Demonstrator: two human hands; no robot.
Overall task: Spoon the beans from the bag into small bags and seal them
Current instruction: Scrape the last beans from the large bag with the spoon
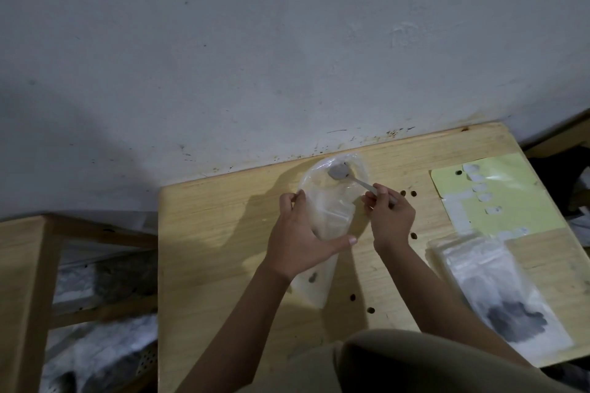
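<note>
A clear small bag (332, 201) lies on the wooden table (223, 233), its mouth open toward the wall. My left hand (300, 233) grips the bag around its middle, fingers on the left edge and thumb across the right. My right hand (391, 214) pinches the handle of a metal spoon (348, 176). The spoon's bowl sits at the bag's open mouth and carries a dark load. A few dark beans (313, 277) show in the bag's lower end, below my left wrist. At the right lies a clear bag of dark beans (510, 316).
A yellow-green sheet (510, 198) with white labels lies at the table's far right. Clear bags are stacked under the bean bag. The grey wall runs right behind the table. A wooden frame (28, 281) stands to the left, with bundles on the floor below.
</note>
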